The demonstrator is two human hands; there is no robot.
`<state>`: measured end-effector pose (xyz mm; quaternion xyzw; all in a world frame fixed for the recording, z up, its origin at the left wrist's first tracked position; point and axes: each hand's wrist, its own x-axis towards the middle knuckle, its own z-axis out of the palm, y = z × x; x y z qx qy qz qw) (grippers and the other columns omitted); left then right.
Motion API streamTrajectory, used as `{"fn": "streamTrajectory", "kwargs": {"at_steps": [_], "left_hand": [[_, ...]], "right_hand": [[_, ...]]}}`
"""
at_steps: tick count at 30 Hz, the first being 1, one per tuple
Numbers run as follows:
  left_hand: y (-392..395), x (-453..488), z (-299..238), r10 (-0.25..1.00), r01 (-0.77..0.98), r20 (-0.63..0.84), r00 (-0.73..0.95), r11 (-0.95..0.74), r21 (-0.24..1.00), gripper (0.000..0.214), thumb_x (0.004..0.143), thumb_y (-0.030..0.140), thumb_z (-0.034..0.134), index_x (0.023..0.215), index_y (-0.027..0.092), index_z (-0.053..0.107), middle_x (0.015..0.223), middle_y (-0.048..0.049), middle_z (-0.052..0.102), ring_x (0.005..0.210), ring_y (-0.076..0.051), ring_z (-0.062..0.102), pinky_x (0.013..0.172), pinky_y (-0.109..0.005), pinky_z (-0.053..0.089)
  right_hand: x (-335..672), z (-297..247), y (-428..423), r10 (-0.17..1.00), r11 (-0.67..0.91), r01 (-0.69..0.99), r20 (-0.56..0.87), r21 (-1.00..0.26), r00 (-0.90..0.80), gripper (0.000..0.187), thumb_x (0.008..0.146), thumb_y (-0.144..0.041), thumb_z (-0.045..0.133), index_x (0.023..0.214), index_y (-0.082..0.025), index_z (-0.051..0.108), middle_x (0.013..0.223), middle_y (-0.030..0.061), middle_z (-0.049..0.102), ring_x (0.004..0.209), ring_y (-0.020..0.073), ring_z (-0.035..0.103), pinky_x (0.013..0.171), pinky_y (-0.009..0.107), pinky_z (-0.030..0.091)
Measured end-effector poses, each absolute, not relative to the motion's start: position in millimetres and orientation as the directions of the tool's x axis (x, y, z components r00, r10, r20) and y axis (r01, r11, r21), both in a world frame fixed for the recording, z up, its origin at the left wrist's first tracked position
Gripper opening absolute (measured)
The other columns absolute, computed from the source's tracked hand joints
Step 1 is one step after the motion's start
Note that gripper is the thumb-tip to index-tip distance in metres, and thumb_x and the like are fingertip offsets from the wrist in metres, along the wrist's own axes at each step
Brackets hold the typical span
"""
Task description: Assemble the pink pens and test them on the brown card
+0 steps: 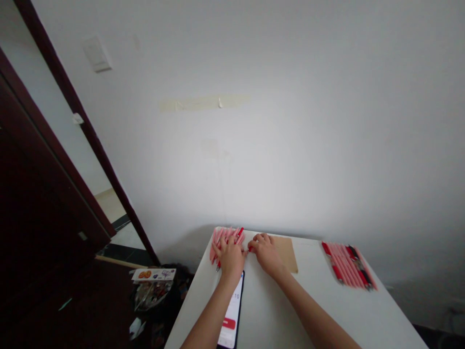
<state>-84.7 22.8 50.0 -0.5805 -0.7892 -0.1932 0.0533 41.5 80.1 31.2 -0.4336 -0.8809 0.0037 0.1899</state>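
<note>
My left hand (231, 254) lies with fingers spread over a loose bunch of pale pink pen-like sticks (218, 238) at the table's far left corner. A red pen (240, 232) pokes out above its fingers, and a metal tip shows below them. My right hand (266, 253) is closed in a pinch just to the right, its fingertips on a small red piece (250, 249), mostly hidden. The left thumb points toward that piece; whether it touches is unclear. Under and beside my right hand lies a flat brown cardboard-like sheet (288, 254).
A lit phone (232, 315) lies below my left wrist on the white table (276, 320). A row of pink, red and black pens (348, 266) is at the right. Left of the table stands a full trash bin (154, 293); a wall (290, 145) rises behind.
</note>
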Motion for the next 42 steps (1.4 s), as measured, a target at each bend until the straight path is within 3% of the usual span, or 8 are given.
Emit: {"fn": "streamTrajectory", "kwargs": {"at_steps": [11,19,30,42], "left_hand": [[24.7,-50.7,58.2,0.925,0.952,0.312,-0.215,0.128,0.277,0.012,0.075,0.033,0.064,0.085,0.032,0.072,0.124,-0.0014,0.058,0.126,-0.030,0.035,0.107,-0.065,0.015],[27.2,-17.9,44.4,0.895,0.962,0.433,-0.105,-0.018,0.271,0.014,0.080,0.026,0.058,0.086,0.030,0.071,0.113,-0.0020,0.062,0.122,-0.029,0.039,0.109,-0.063,0.014],[22.7,9.3,30.6,0.910,0.943,0.415,-0.014,-0.126,0.309,0.014,0.080,0.027,0.060,0.091,0.030,0.069,0.111,-0.0023,0.062,0.120,-0.028,0.042,0.109,-0.065,0.017],[0.8,17.3,20.6,0.873,0.931,0.481,-0.080,-0.107,0.349,0.015,0.081,0.022,0.057,0.091,0.028,0.067,0.109,-0.0005,0.063,0.118,-0.026,0.044,0.108,-0.062,0.022]], "right_hand": [[84.5,34.1,70.8,0.836,0.502,0.835,0.374,-0.224,-0.402,0.019,0.091,-0.025,0.049,0.098,-0.029,0.066,0.100,0.0042,0.062,0.103,0.0212,0.048,0.091,0.035,0.032],[128.4,30.7,58.1,0.890,0.372,0.894,0.370,-0.249,-0.267,0.016,0.089,-0.026,0.053,0.096,-0.029,0.066,0.099,0.0045,0.062,0.101,0.0207,0.049,0.087,0.032,0.035],[169.4,18.5,38.4,0.917,0.243,0.922,0.380,-0.301,-0.118,0.020,0.089,-0.025,0.050,0.099,-0.029,0.067,0.098,0.0057,0.062,0.099,0.0224,0.050,0.083,0.032,0.037],[190.0,3.4,22.3,0.894,0.274,0.894,0.437,-0.355,-0.101,0.021,0.091,-0.028,0.047,0.098,-0.028,0.067,0.094,0.0068,0.061,0.094,0.0237,0.053,0.081,0.035,0.039]]}}
